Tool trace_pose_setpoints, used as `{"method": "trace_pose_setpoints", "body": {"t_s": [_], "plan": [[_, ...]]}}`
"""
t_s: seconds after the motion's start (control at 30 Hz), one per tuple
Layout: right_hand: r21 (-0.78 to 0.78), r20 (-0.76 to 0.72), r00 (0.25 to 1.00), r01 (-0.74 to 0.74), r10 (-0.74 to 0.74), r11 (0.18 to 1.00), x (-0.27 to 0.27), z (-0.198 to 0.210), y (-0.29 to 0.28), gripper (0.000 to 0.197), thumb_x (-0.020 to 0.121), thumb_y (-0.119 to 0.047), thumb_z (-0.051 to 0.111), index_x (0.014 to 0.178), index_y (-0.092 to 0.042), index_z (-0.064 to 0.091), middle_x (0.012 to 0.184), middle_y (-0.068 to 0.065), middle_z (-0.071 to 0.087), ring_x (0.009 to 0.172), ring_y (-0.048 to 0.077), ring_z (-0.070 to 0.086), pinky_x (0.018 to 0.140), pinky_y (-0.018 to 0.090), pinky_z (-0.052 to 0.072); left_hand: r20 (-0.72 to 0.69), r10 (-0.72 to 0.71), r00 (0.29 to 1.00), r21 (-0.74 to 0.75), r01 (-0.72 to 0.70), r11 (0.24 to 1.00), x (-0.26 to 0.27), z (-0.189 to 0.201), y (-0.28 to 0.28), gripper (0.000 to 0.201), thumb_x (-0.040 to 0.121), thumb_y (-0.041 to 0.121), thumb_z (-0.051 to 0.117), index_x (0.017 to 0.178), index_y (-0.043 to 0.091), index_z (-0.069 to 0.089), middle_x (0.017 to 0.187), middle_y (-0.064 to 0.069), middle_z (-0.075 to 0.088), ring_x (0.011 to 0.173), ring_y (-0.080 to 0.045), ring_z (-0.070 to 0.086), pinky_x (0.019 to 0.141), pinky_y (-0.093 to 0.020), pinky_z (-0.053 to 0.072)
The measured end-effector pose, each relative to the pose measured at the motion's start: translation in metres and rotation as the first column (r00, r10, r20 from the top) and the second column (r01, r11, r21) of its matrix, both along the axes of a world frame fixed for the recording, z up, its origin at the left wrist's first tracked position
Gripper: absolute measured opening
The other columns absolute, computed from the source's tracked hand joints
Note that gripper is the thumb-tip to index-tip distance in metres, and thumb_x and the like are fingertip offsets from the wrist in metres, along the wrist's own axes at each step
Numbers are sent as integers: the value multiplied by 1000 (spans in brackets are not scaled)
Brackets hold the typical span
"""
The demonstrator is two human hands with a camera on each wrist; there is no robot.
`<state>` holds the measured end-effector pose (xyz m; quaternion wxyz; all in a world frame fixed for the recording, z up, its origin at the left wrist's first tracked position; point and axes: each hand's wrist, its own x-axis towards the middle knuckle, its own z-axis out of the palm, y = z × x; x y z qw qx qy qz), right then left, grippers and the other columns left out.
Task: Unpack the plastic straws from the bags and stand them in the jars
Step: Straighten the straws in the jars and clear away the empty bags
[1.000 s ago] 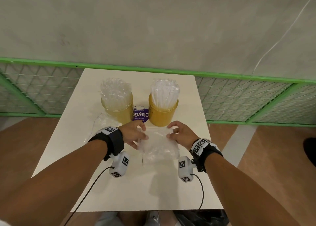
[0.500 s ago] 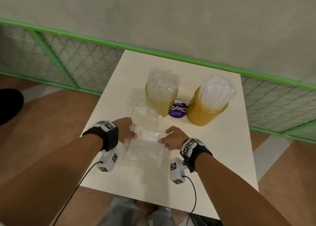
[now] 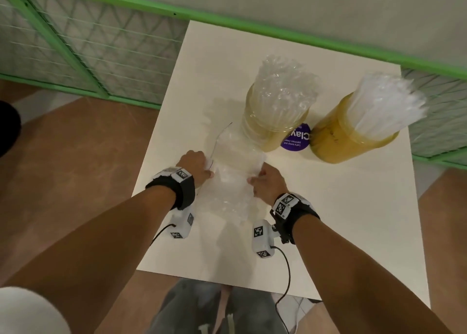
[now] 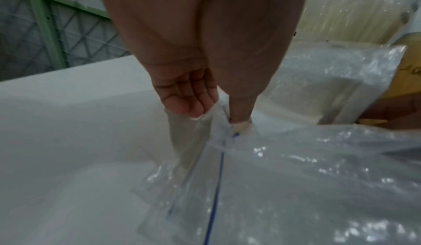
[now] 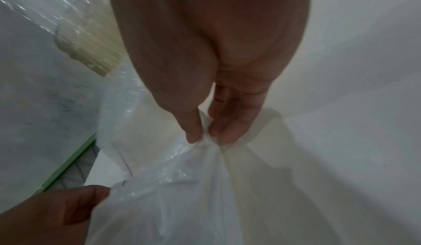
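Note:
A clear plastic bag [image 3: 231,189] hangs stretched between both hands above the white table [image 3: 341,220]. My left hand [image 3: 195,165] pinches its left top corner, where a blue zip line runs along the bag [image 4: 227,141]. On the other side my right hand [image 3: 265,182] pinches the bag [image 5: 182,186] between thumb and fingers [image 5: 225,128]. Behind stand two yellowish jars: the left jar [image 3: 274,121] is packed with clear straws [image 3: 285,83], the right jar [image 3: 351,136] with white straws [image 3: 389,101].
Another empty clear bag [image 3: 227,141] lies on the table left of the left jar. A purple round label [image 3: 297,139] lies between the jars. A green mesh fence [image 3: 88,42] runs behind and left of the table.
Both hands have carried the bag leftward toward the table's left edge, and the view has swung left. The bag's top now stands pulled up between the pinching fingers.

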<state>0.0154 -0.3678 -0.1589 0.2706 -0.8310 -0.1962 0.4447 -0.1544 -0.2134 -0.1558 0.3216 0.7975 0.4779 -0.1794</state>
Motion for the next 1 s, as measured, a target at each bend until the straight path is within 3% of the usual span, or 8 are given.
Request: {"method": "trace_pose_setpoints", "body": {"t_s": [0.13,0.3,0.47,0.57,0.67,0.77,0.87,1.0], "plan": [[64,-108,992,75,-68,995,1,-3,-3,45,88,-29,76,125,-9,62,99,13,72,89,30,71,87,47,61,246,172,954,-123,-145,982,6,8,7,25,95,32,63,91,9,54,92,-9,57,86,-27,54,74,-31,39],[185,-82,995,-42,58,982,8,23,-2,23,102,-10,57,122,-18,62,99,-5,66,82,10,62,75,24,57,323,389,863,-423,-236,875,4,12,16,35,91,32,68,122,28,52,107,-10,64,90,-32,63,75,-37,52],[328,-11,968,-232,249,916,20,33,-9,44,82,25,52,100,-11,72,99,13,69,89,16,65,85,34,57,324,452,831,-594,-194,781,10,29,9,39,89,25,67,126,31,56,107,-18,68,80,-29,62,75,-45,55],[283,116,947,-319,298,904,26,39,-15,64,84,20,39,84,-35,72,112,10,66,104,18,63,99,22,46,187,623,759,-778,-273,566,14,46,3,27,94,29,54,119,21,60,98,-12,61,77,-30,59,70,-39,55],[257,312,874,-456,373,852,33,43,-22,58,85,19,37,86,-24,76,109,10,60,101,17,58,90,5,36,69,671,738,-872,-282,400,23,66,-4,63,83,67,58,116,13,61,97,-16,66,78,-34,66,64,-42,58],[259,368,848,-487,380,834,35,51,-27,52,86,17,41,88,-18,79,106,6,57,98,17,57,89,13,38,140,542,829,-807,-221,547,29,70,-15,82,64,59,84,120,3,64,109,-16,71,93,-31,71,73,-42,61],[295,182,959,-265,218,918,46,60,-37,37,92,-9,44,91,-25,77,113,-3,63,107,14,58,95,22,41,199,404,893,-667,-179,724,31,63,-27,50,75,17,84,111,-11,65,100,-19,69,92,-32,67,96,-49,54],[253,-273,949,229,-158,940,61,70,-59,43,86,-50,66,122,-30,55,125,-5,64,118,24,61,98,46,53,295,419,859,-654,-138,743,47,72,-47,12,91,-2,62,99,7,64,69,-8,59,56,-20,55,52,-27,47]]}}
